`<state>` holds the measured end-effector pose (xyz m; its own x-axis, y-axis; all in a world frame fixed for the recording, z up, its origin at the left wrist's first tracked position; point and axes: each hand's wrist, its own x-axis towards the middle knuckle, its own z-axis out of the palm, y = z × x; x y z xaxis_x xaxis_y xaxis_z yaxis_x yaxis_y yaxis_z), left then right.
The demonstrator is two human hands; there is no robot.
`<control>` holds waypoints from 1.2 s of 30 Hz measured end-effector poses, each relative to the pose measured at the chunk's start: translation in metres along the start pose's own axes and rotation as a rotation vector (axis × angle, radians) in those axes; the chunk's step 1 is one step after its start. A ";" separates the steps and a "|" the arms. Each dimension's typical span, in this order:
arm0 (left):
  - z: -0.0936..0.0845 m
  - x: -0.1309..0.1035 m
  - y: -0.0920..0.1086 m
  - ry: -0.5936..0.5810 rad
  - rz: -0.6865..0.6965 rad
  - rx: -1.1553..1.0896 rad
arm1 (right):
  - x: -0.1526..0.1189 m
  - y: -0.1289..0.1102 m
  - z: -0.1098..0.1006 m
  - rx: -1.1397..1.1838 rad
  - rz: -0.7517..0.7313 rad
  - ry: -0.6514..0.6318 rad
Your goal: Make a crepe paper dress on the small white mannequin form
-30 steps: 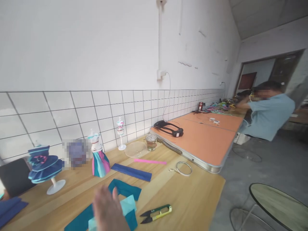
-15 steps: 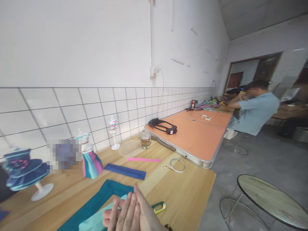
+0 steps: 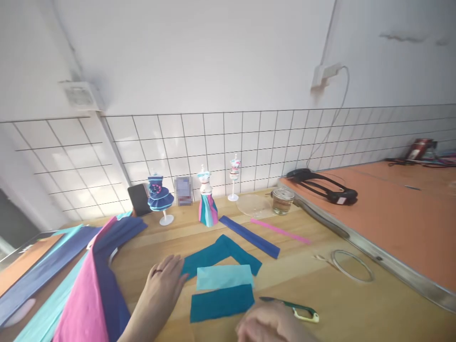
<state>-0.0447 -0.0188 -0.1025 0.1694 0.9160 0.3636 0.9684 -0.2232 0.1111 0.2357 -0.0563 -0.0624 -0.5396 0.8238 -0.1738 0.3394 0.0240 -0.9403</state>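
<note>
My left hand lies flat on the table, fingers stretched, at the left end of a bent dark teal fabric strip. A ring is on one finger. A light aqua fabric piece and a dark teal rectangle of fabric lie between my hands, their edges meeting. My right hand is at the bottom edge, blurred, with its fingers curled inward and partly hidden. Just beyond it are green and pale yellow thread snips, partly covered by that hand.
Small dress forms stand by the tiled wall. Navy and pink strips lie before a glass jar. Long fabrics cover the left side. A cord coil lies right; a black headset rests on the orange table.
The view has swung left, bringing the long fabrics into sight and taking the other person out. My hands, pressed together before, are now apart, the left one down on the table.
</note>
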 end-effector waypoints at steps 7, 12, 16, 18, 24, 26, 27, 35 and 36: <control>0.009 -0.002 -0.017 -0.035 -0.241 -0.129 | 0.069 0.024 -0.041 -0.507 -0.099 0.259; 0.025 -0.009 -0.019 -0.019 -0.298 -0.213 | 0.098 0.022 -0.029 -0.603 -0.126 0.153; 0.024 -0.008 -0.019 -0.013 -0.301 -0.301 | 0.104 0.020 -0.020 -0.637 -0.116 0.094; 0.024 -0.004 -0.016 -0.014 -0.301 -0.359 | 0.104 0.018 -0.019 -0.623 -0.108 0.076; 0.029 0.001 -0.009 0.032 -0.359 -0.561 | 0.102 0.011 -0.024 -0.474 -0.065 0.071; 0.031 0.000 -0.009 0.062 -0.402 -0.649 | 0.103 0.012 -0.027 -0.355 -0.017 0.102; 0.032 -0.001 -0.010 0.080 -0.433 -0.694 | 0.103 0.014 -0.028 -0.273 0.014 0.127; 0.021 -0.008 -0.013 0.198 -0.846 -1.139 | 0.108 0.028 -0.030 0.062 0.165 0.225; 0.016 -0.008 -0.011 0.160 -0.906 -1.200 | 0.108 0.028 -0.029 0.025 0.160 0.240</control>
<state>-0.0541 -0.0184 -0.1213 -0.4828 0.8619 -0.1552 -0.0013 0.1766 0.9843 0.2090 0.0496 -0.0990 -0.2819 0.9264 -0.2495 0.3852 -0.1289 -0.9138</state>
